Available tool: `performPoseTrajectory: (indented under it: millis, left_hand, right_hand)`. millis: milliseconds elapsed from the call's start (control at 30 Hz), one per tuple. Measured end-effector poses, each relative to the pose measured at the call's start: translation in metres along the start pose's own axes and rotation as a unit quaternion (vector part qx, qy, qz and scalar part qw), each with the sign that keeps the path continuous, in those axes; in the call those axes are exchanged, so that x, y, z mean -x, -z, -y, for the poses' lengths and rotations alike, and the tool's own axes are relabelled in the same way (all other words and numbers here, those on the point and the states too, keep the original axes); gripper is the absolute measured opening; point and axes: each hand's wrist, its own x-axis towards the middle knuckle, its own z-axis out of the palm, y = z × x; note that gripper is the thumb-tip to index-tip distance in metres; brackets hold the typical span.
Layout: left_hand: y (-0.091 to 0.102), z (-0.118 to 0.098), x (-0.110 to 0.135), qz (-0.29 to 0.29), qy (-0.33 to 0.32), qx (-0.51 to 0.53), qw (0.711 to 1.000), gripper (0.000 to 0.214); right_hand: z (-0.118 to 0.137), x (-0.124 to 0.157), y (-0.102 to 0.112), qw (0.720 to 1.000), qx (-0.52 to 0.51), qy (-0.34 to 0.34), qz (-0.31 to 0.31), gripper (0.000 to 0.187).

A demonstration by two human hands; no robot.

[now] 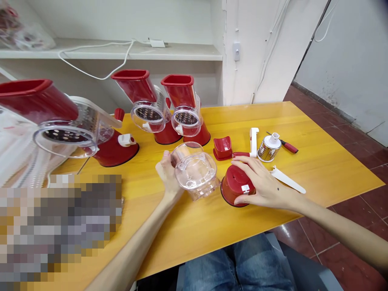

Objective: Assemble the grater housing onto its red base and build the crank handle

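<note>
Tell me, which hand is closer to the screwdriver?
Right. The right hand is on a red base, to the left of the screwdriver and nearer the person. The left hand, holding the clear plastic part, is farther left.

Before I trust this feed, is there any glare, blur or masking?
Head view: mosaic blocks hide the lower left; reflections clutter the clear housing in the left hand; a glint shows on the floor tiles; the red base under the right hand looks fairly sharp.

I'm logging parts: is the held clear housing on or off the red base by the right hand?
Off: the left hand holds the clear housing beside the red base, not on top of it.
</note>
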Motion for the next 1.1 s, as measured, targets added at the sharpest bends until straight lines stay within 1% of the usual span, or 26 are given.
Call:
performPoseTrajectory:
  millis: [67, 167, 233, 300, 367, 467, 600, 700, 767, 833, 900, 933, 1000, 1100]
  left_hand:
    - [-0.001, -0.001, 0.005, 0.000, -0.050, -0.002, 0.999, 0.061]
    - [-0.001, -0.002, 0.011, -0.004, -0.115, -0.018, 0.993, 0.061]
    - [0.000, -0.004, 0.015, -0.007, -0.137, -0.036, 0.990, 0.058]
    - [0.001, -0.006, 0.016, -0.011, -0.144, -0.055, 0.988, 0.054]
    - [0.001, -0.008, 0.017, -0.012, -0.149, -0.070, 0.986, 0.052]
    - [0.003, -0.009, 0.016, -0.007, -0.150, -0.080, 0.985, 0.048]
    - [0.010, -0.010, 0.017, 0.002, -0.156, -0.108, 0.982, 0.045]
    - [0.020, -0.014, 0.017, 0.007, -0.160, -0.130, 0.979, 0.044]
    - [0.029, -0.018, 0.019, 0.026, -0.156, -0.152, 0.976, 0.043]
    - [0.039, -0.019, 0.022, 0.060, -0.148, -0.183, 0.970, 0.040]
    - [0.048, -0.018, 0.030, 0.085, -0.130, -0.200, 0.968, 0.037]
    - [0.053, -0.016, 0.036, 0.088, -0.113, -0.196, 0.970, 0.038]
    - [0.059, -0.010, 0.049, 0.087, -0.060, -0.177, 0.979, 0.050]
    - [0.058, -0.002, 0.069, 0.110, 0.029, -0.159, 0.981, 0.073]
  right_hand:
    - [0.009, -0.002, -0.002, 0.999, 0.016, 0.010, -0.027, 0.088]
    - [0.024, -0.009, -0.010, 0.999, 0.028, 0.012, -0.032, 0.096]
    - [0.031, -0.017, -0.017, 0.999, 0.022, 0.000, -0.034, 0.103]
    - [0.034, -0.026, -0.023, 0.999, 0.011, -0.017, -0.042, 0.108]
    - [0.033, -0.035, -0.026, 0.998, -0.004, -0.037, -0.049, 0.109]
    - [0.032, -0.048, -0.024, 0.996, -0.035, -0.069, -0.034, 0.102]
    - [0.034, -0.062, -0.016, 0.988, -0.100, -0.115, 0.023, 0.087]
    - [0.036, -0.070, -0.013, 0.981, -0.162, -0.098, 0.037, 0.079]
    - [0.035, -0.072, -0.014, 0.978, -0.192, -0.077, 0.037, 0.080]
    - [0.034, -0.073, -0.015, 0.976, -0.206, -0.066, 0.025, 0.084]
    - [0.032, -0.073, -0.017, 0.976, -0.211, -0.049, 0.014, 0.086]
    - [0.031, -0.073, -0.017, 0.976, -0.212, -0.039, 0.011, 0.086]
    - [0.029, -0.074, -0.017, 0.976, -0.214, -0.025, 0.011, 0.082]
    - [0.029, -0.075, -0.017, 0.972, -0.232, -0.042, 0.003, 0.079]
